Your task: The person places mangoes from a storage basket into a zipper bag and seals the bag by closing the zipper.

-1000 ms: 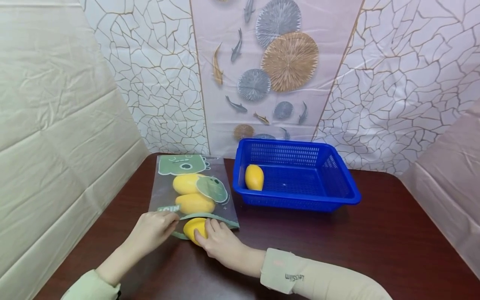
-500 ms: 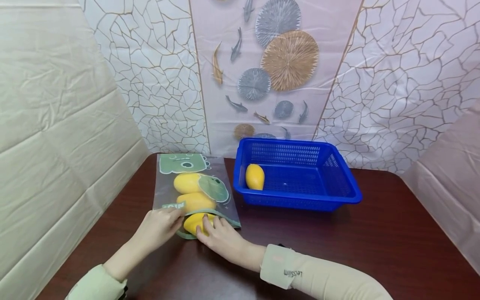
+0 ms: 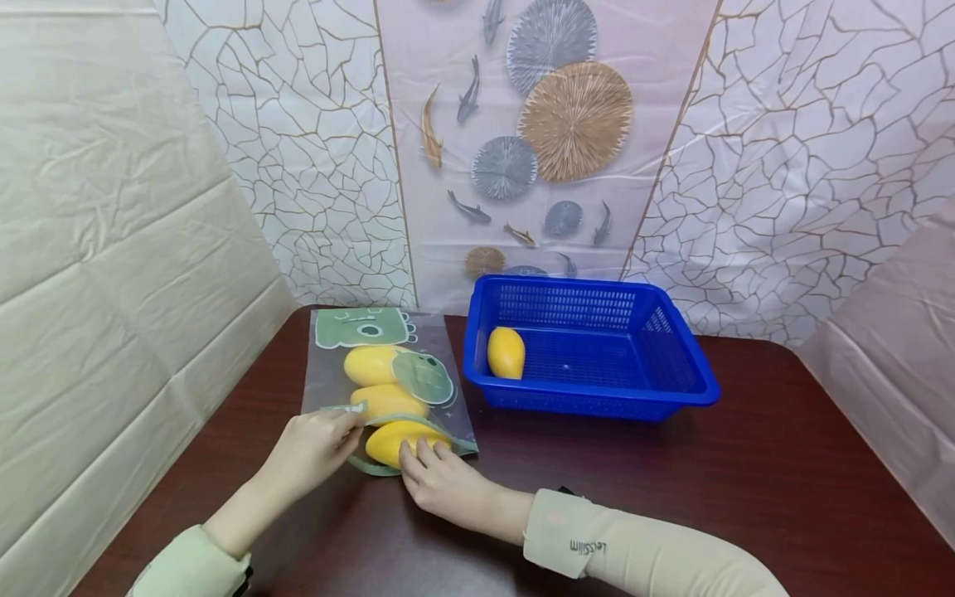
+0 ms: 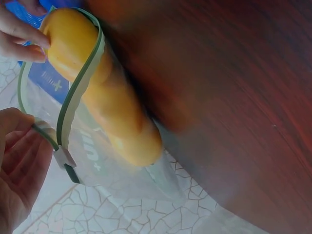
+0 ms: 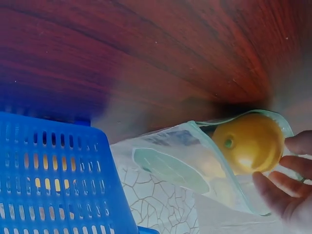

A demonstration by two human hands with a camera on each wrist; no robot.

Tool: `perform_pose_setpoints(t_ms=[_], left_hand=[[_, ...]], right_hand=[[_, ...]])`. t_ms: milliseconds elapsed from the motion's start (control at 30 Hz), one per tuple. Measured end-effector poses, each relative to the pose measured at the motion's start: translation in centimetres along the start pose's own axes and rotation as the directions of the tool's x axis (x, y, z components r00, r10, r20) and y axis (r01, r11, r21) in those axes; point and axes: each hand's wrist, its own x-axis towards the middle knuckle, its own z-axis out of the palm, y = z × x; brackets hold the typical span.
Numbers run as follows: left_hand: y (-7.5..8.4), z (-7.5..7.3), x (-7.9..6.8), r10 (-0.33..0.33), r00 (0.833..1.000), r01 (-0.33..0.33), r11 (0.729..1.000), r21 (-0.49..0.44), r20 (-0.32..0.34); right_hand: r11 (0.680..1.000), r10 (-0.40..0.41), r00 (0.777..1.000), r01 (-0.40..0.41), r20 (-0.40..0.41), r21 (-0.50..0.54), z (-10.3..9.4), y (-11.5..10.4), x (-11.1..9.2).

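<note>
A clear zip bag (image 3: 324,377) with green cartoon prints lies on the table, its mouth facing me. Two yellow mangoes (image 3: 388,402) show through its film. A third mango (image 3: 395,442) sits in the parted mouth. My left hand (image 3: 317,444) pinches the mouth's edge, close to the zip slider (image 4: 63,157) in the left wrist view. The fingertips of my right hand (image 3: 448,485) touch the near end of the third mango. In the right wrist view, those fingers are spread against that mango (image 5: 249,142), which has the bag's green-edged rim around it.
A blue plastic basket (image 3: 597,391) stands right of the bag, with one mango (image 3: 506,352) at its left end. Dark red-brown tabletop (image 3: 746,481) spreads to the right. Patterned cloth (image 3: 321,149) hangs behind the table, and pale cloth (image 3: 112,249) hangs at the left.
The third mango has gone deeper into the bag's mouth and turned lengthwise across it. My right hand has loosened from around it to fingertips at its end. My left hand has shifted slightly.
</note>
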Motion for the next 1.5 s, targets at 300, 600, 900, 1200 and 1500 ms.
perform_pose_setpoints(t_ms=[300,600,900,1200,1500], left_hand=[[0.1,-0.1,0.3,-0.006,1.0,0.006,1.0,-0.023,0.012],[0.7,-0.5,0.7,-0.003,1.0,0.003,1.0,-0.011,0.011],[0.8,-0.3,0.8,-0.006,0.999,0.007,1.0,-0.015,0.033],[1.0,-0.1,0.8,-0.028,0.999,0.029,0.999,-0.025,0.045],[0.5,-0.6,0.4,-0.038,0.999,0.038,0.999,0.002,0.034]], right_hand=[[0.995,-0.09,0.996,0.091,0.02,-0.033,0.5,0.4,0.3],[0.997,-0.047,0.997,0.051,0.062,-0.065,0.5,0.0,1.1],[0.99,-0.028,0.984,0.051,0.179,-0.128,1.7,-0.2,2.3],[0.989,0.133,0.951,-0.111,0.279,-0.093,2.4,-0.8,3.1],[0.99,0.1,0.911,-0.132,0.4,0.053,0.2,-0.9,2.6]])
